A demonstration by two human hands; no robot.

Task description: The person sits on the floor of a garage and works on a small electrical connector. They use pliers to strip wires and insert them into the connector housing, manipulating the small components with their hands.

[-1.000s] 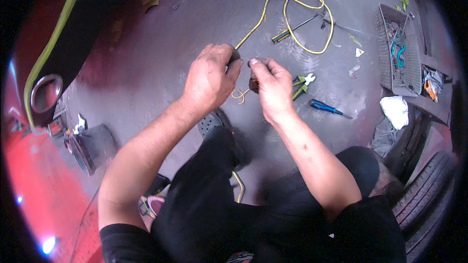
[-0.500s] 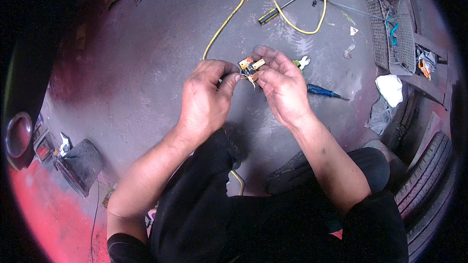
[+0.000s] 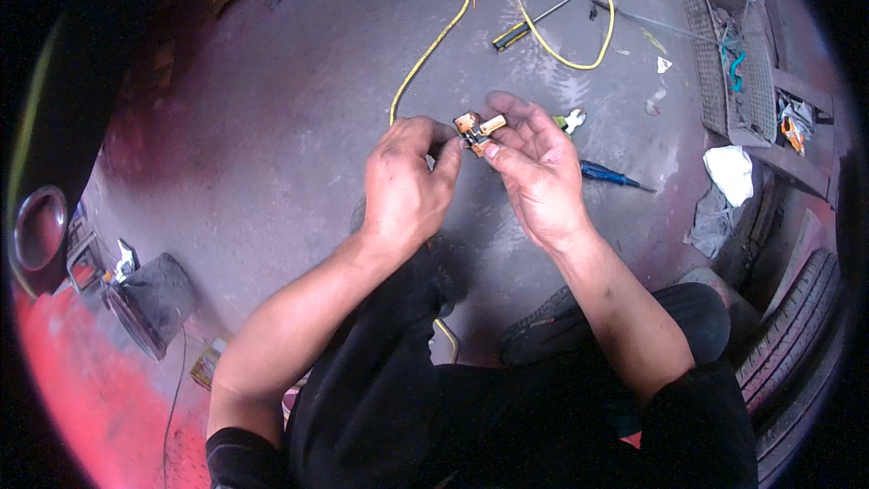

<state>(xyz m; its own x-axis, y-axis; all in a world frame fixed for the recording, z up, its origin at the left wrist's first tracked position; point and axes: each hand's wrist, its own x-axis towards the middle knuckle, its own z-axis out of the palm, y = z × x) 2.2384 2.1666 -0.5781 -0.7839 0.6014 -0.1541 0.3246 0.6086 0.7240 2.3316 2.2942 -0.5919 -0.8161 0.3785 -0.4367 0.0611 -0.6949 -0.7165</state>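
Observation:
A small electrical fitting [image 3: 480,132] with copper-coloured, black and cream pieces is held up over the grey floor. Thumb and fingers of my right hand [image 3: 541,163] grip it from the right, the other fingers curled behind. My left hand [image 3: 412,177] is closed, thumb and forefinger pinched at the fitting's left edge. A yellow cable [image 3: 433,41] runs down from the far floor and goes out of sight behind my left fingers. What lies inside that pinch is mostly hidden. Past my right hand lie a blue screwdriver [image 3: 615,176] and a green-and-silver tool [image 3: 573,120], partly covered.
A yellow-and-black screwdriver [image 3: 513,34] lies beside the cable loops. At right stand a grey basket [image 3: 711,63] with tools, a white cloth [image 3: 730,174] and tyres [image 3: 789,326]. A dark bucket-like container [image 3: 154,303] lies at left on a red-stained floor.
Both hands and the fitting appear slightly further right in view, along with the floor things. The fitting has turned a little, and the loose pale wire below it no longer shows.

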